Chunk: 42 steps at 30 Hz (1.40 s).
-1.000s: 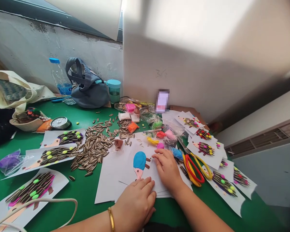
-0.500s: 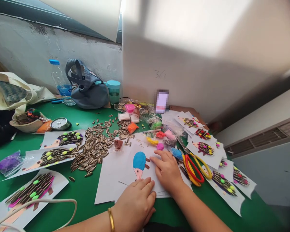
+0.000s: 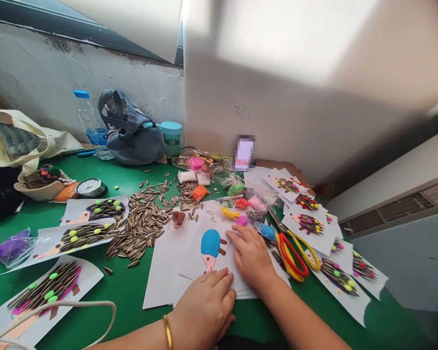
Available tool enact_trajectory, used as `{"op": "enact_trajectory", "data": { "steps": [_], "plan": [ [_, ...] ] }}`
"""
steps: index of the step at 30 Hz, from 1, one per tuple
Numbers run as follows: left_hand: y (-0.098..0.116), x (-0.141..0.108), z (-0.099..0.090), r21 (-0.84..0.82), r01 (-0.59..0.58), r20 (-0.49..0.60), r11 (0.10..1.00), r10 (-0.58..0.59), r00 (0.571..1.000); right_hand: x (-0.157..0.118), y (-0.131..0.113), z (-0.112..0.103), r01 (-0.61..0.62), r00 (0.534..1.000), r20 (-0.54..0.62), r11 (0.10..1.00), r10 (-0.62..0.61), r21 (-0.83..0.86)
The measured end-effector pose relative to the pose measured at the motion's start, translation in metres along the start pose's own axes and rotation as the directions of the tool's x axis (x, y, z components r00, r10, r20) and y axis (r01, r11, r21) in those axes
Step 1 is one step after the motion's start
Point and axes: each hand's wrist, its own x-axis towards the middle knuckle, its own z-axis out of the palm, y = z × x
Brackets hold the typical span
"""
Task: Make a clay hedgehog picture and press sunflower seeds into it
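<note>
A clay hedgehog with a blue body, pink face and brown feet (image 3: 210, 245) lies on a white paper sheet (image 3: 164, 272). My left hand (image 3: 208, 304), with a gold bangle at the wrist, rests on the sheet's near part. Its outstretched fingers lie close together, their tips by the hedgehog's snout, and its underside is hidden. My right hand (image 3: 251, 255) lies on the paper to the right of the brown feet, fingers apart and holding nothing. A thin dark line shows on the sheet left of my left fingertips; I cannot tell what it is.
Sunflower seeds (image 3: 142, 226) are heaped left of the paper. Finished hedgehog cards (image 3: 83, 236) lie at left, others (image 3: 310, 223) at right. Scissors with red and yellow handles (image 3: 295, 255) sit beside my right hand. Bagged clay (image 3: 200, 192), a bottle (image 3: 95, 133) and a bag (image 3: 136, 141) stand behind.
</note>
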Motion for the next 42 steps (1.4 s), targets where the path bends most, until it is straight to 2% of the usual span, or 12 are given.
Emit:
{"op": "enact_trajectory", "data": {
  "steps": [4, 19, 25, 34, 42],
  "plan": [
    [0.000, 0.000, -0.001, -0.005, 0.000, 0.017, 1.000, 0.000, 1.000, 0.002, -0.001, 0.001, -0.001, 1.000, 0.019, 1.000, 0.001, 0.006],
    [0.000, 0.000, -0.001, -0.018, -0.002, 0.024, 1.000, 0.002, 1.000, 0.009, 0.002, 0.001, 0.022, 0.997, -0.072, 0.999, -0.020, 0.031],
    [0.002, 0.000, -0.002, -0.047, 0.014, 0.039, 0.999, -0.012, 0.999, 0.015, 0.000, 0.000, 0.042, 0.999, -0.026, 0.999, -0.043, -0.025],
    [0.002, 0.001, -0.002, -0.031, 0.010, 0.038, 0.999, -0.009, 0.999, 0.019, -0.002, 0.002, 0.034, 0.998, -0.054, 0.999, -0.033, 0.011],
    [0.002, 0.001, -0.005, -0.026, 0.004, 0.057, 1.000, -0.002, 0.998, 0.033, -0.005, 0.007, 0.037, 0.999, -0.029, 0.997, -0.039, -0.073]
  ]
}}
